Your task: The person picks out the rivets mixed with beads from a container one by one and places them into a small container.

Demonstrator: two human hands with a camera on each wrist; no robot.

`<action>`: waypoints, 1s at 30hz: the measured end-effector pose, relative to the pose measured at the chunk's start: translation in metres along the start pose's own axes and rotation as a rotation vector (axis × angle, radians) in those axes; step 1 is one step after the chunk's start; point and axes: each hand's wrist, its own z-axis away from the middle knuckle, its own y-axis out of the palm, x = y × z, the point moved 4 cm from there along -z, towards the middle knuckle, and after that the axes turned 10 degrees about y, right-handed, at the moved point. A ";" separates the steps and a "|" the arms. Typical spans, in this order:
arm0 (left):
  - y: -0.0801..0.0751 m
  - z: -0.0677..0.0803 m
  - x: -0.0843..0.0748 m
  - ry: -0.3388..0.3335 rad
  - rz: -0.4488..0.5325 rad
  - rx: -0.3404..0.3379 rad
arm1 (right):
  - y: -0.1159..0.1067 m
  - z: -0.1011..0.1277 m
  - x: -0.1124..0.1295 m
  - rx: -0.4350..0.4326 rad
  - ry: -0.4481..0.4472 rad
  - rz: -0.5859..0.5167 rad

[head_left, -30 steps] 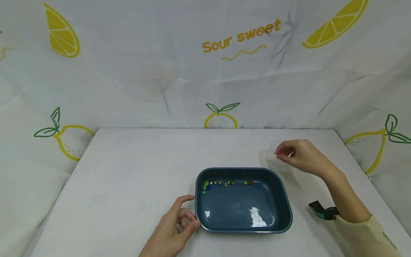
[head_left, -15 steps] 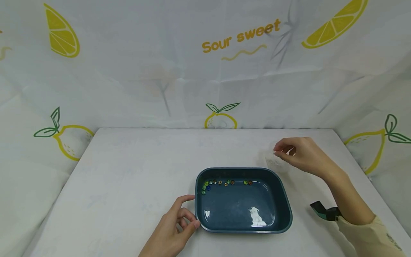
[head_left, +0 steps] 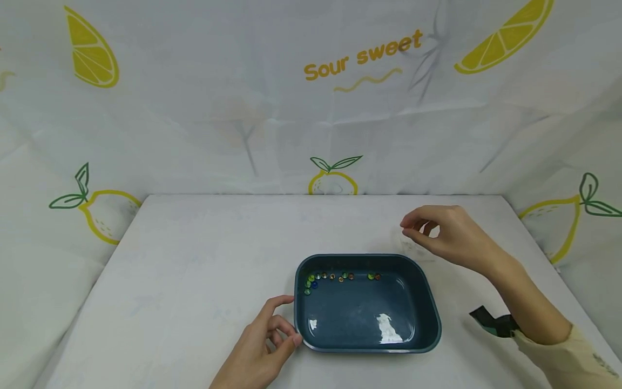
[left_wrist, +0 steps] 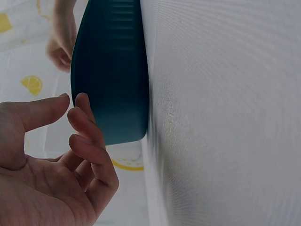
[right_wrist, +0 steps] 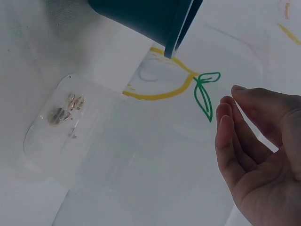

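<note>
A dark teal rectangular tray (head_left: pixel 359 313) stands at the front of the table. Several small round glass beads (head_left: pixel 308 291) in green, amber and blue lie along its back and left inner edges. The left hand (head_left: pixel 259 340) touches the tray's left side with fingertips and thumb at the rim, fingers relaxed. Beyond the tray's back right corner, the right hand (head_left: pixel 444 235) hovers with thumb and fingertips brought together; I cannot tell whether anything small is between them. Close below and beside it lies a transparent plastic container (right_wrist: pixel 37 150) with a few small clear and brownish beads (right_wrist: pixel 59 115) inside.
The white-covered table (head_left: pixel 204 270) meets a white cloth backdrop (head_left: pixel 194 135) printed with lemons at the back and sides. A black and green strap piece (head_left: pixel 493 322) is on the right forearm, beside a cream sleeve (head_left: pixel 563 356).
The right hand has risen slightly from over the clear container and moved left toward the tray, fingertips still together. The left hand and the beads in the tray stay in place.
</note>
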 end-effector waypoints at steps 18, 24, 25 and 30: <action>0.000 0.000 0.001 0.016 0.013 -0.006 | 0.010 -0.009 0.033 0.138 -0.111 -0.158; 0.000 0.000 0.001 0.017 0.009 -0.006 | 0.016 -0.012 0.039 0.218 -0.082 -0.259; 0.000 0.000 0.001 0.017 0.008 -0.007 | 0.018 -0.012 0.040 0.233 -0.076 -0.277; 0.000 0.000 0.001 0.018 0.005 -0.006 | 0.024 -0.015 0.042 0.293 -0.043 -0.349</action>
